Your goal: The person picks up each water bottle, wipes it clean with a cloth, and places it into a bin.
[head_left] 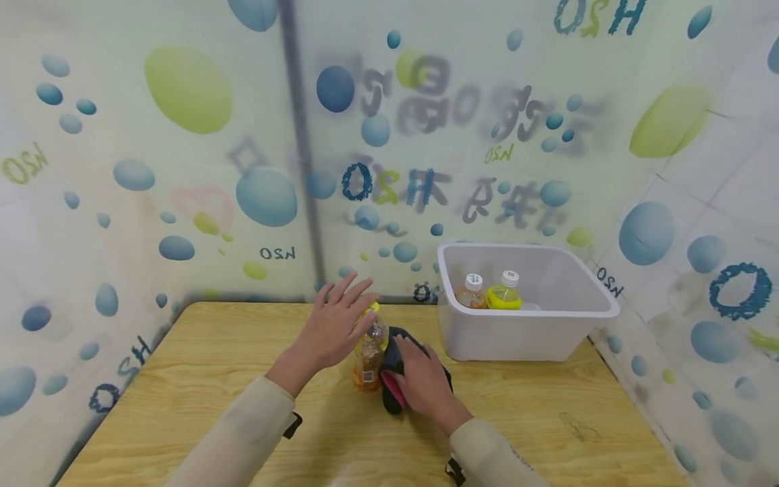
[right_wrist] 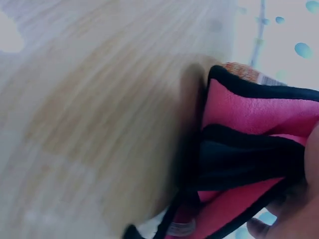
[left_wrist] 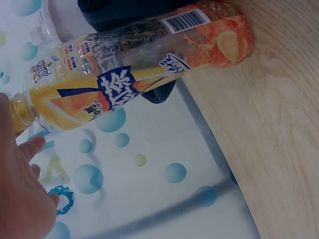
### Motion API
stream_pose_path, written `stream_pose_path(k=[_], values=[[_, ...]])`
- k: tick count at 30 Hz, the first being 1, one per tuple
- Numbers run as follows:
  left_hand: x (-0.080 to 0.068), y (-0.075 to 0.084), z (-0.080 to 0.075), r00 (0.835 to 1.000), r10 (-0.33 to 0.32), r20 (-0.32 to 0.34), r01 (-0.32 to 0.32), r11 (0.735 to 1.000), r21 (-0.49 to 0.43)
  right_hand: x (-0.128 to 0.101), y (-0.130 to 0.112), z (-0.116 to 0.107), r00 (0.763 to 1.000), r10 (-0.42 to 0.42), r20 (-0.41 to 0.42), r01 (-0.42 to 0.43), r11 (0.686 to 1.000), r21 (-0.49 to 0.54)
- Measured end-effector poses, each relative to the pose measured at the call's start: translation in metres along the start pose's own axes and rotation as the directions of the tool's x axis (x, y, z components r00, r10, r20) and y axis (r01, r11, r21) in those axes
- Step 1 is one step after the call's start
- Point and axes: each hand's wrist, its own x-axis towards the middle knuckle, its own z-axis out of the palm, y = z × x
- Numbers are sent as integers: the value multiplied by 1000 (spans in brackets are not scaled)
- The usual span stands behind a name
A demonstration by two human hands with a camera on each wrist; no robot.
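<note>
A clear bottle of orange tea [head_left: 368,362] [left_wrist: 139,74] with a yellow cap stands upright on the wooden table [head_left: 213,379]. My left hand [head_left: 348,292] [left_wrist: 20,199] hovers at its top with the fingers spread and straight; the palm is close to the cap. Right beside the bottle, my right hand [head_left: 420,372] [right_wrist: 299,214] grips a folded black and pink cloth [head_left: 392,400] [right_wrist: 249,149]. The cloth lies on the table against the bottle's right side.
A white plastic bin [head_left: 529,348] stands at the back right of the table and holds two capped bottles [head_left: 471,291] [head_left: 505,291]. Bubble-printed walls close in the table on the left, back and right.
</note>
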Motion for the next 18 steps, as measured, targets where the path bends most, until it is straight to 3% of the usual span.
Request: stream_pose_path(k=[6,12,18], values=[[0,0,1,999,-28,46,32,994,-101,4,-6,-16,994,-14,-112,21,998,65],[0,0,3,998,-35,49,40,993,-113,6,-13,-40,967,-42,-253,60,996,64],[-2,2,4,998,-44,34,48,994,-96,8,-27,-65,968,-61,-244,56,998,-25]])
